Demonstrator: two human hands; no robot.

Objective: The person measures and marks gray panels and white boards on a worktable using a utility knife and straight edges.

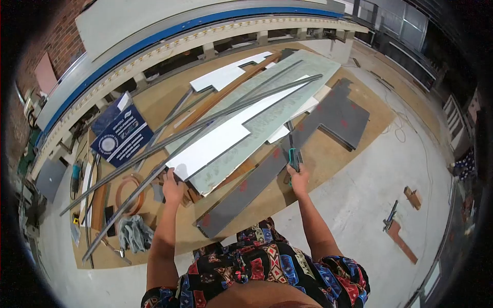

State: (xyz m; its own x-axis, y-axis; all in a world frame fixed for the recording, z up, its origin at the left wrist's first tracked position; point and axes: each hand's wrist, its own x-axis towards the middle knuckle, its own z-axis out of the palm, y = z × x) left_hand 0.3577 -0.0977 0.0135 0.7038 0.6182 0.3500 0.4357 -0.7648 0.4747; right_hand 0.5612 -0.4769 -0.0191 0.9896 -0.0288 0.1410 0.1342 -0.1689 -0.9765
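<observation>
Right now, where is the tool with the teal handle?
In the head view, the teal-handled tool is right of centre, in the person's right hand, near the grey board with red marks.

The floor (pixel 349 215) is pale grey, the far-left wall (pixel 64 25) brick.

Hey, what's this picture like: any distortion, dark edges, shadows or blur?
Head view: the wide lens bows the long cream beam with blue stripe; corners fall to black; what looks like a soft shadow lies on the flat white panel by the left hand; small print on the dark-blue packaging is too blurred to read.
</observation>
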